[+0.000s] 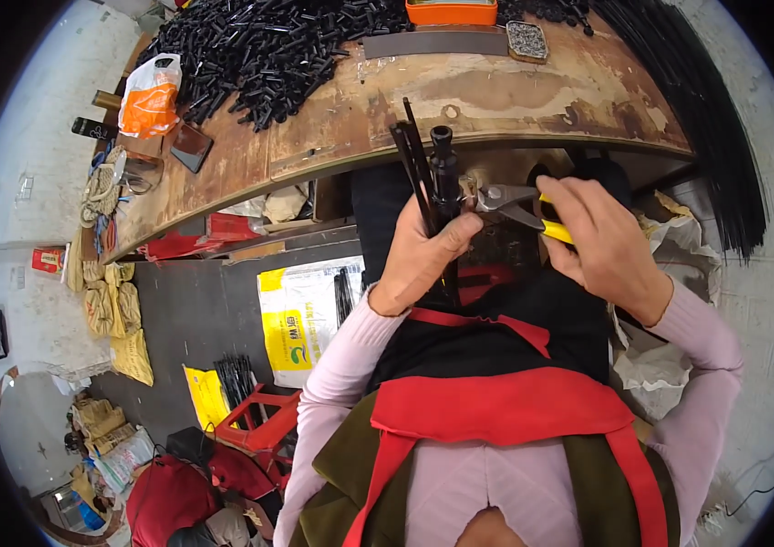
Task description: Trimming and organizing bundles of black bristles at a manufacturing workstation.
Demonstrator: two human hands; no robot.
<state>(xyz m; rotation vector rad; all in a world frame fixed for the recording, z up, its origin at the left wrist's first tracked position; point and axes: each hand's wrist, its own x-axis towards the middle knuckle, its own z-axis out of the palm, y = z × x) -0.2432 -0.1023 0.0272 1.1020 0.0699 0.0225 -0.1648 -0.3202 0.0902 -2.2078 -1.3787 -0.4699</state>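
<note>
My left hand (414,260) is closed around a black tube with a stepped, flared top (443,169) and several thin black rods (412,150), all standing roughly upright just off the table's near edge. In my right hand (610,242) are pliers with yellow handles (516,202). Their metal jaws point left and reach close to the tube, beside my left fingertips. A small copper-coloured bit shows at the jaw tips; whether the jaws grip it I cannot tell.
On the worn wooden table (515,100) lie a big heap of short black tubes (259,55), a grey strip (433,45), a square tin of small pieces (526,41) and an orange box (451,12). Long black rods (715,128) hang at the right. A red stool (268,421) stands lower left.
</note>
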